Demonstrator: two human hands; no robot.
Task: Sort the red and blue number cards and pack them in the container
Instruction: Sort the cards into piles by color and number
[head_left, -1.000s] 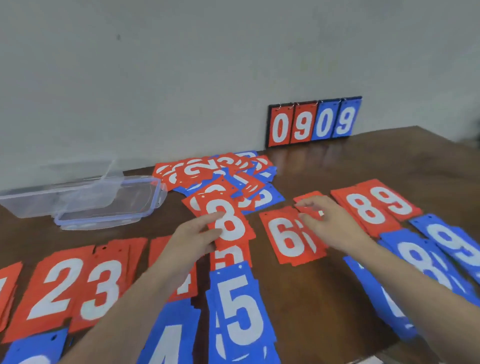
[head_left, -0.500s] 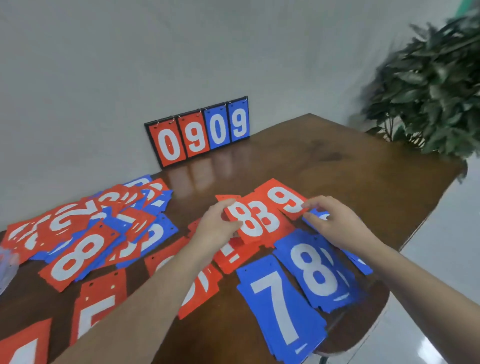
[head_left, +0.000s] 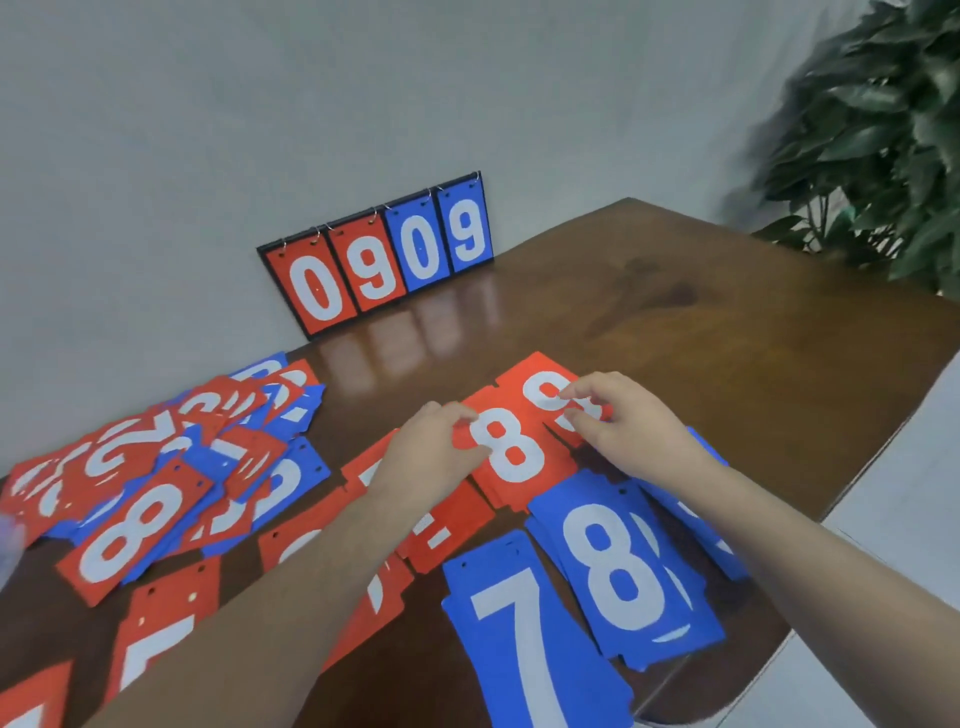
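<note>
My left hand (head_left: 434, 454) grips the left edge of a red 8 card (head_left: 511, 457), which lies on a red pile at the table's right middle. My right hand (head_left: 628, 428) pinches the red 9 card (head_left: 540, 387) just behind it. In front of them lie a blue 8 pile (head_left: 618, 571) and a blue 7 pile (head_left: 524, 644). More red piles (head_left: 441, 530) show under my left forearm. A mixed heap of red and blue cards (head_left: 208, 447) spreads at the left, with a red 8 (head_left: 130, 535) on top. Only a blurred sliver at the left edge hints at the container.
A flip scoreboard (head_left: 384, 254) reading 0909 leans on the wall at the back. The brown table (head_left: 701, 322) ends close by on the right, where the blue piles overhang its edge. A leafy plant (head_left: 883, 130) stands beyond the far right corner.
The view has swung right. My left hand carried the red 8 card from the middle heap over to the red pile at the right. My right hand moved from the 6 pile to the red 9.
</note>
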